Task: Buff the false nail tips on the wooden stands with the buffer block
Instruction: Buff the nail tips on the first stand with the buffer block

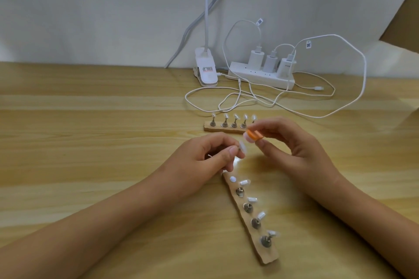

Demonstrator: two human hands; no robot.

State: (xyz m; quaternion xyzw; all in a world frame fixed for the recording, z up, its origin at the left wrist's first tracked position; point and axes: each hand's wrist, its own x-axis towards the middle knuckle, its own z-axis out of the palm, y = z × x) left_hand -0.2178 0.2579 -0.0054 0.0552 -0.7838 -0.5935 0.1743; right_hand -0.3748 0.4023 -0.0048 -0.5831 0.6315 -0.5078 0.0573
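- Hands of a person meet over a pale wooden tabletop (90, 120), seen from above and behind.
- Left hand (204, 154): its grip pinches a small metal peg (238, 147) between thumb and curled fingers. The peg carries one false nail tip (242, 146), a pale oval standing roughly upright with its face turned right.
- Right hand (294, 142): its grip pinches the buffer block (253, 135), a small block with an orange band and a pink end. The block is raised above the tabletop, and its long axis slants down to the left. The pink end points at the held nail tip and sits just beside it; contact cannot be made out.
- Near wooden stand (249, 222): a narrow strip lying flat below the hands, its long axis running from just under the left hand down toward the lower right. It holds four metal pegs in a row, each with a white nail tip pointing right. A white round spot (232, 179) sits at its far end.
- Far wooden stand (217, 128): lies left to right beyond the hands and holds a row of upright pegs with nail tips tilted upward. Its right end is hidden behind the right hand.
- Behind, against the wall: a white power strip (260, 77) with three chargers plugged in, looping white cables (353, 97), and a white clip lamp (206, 70).
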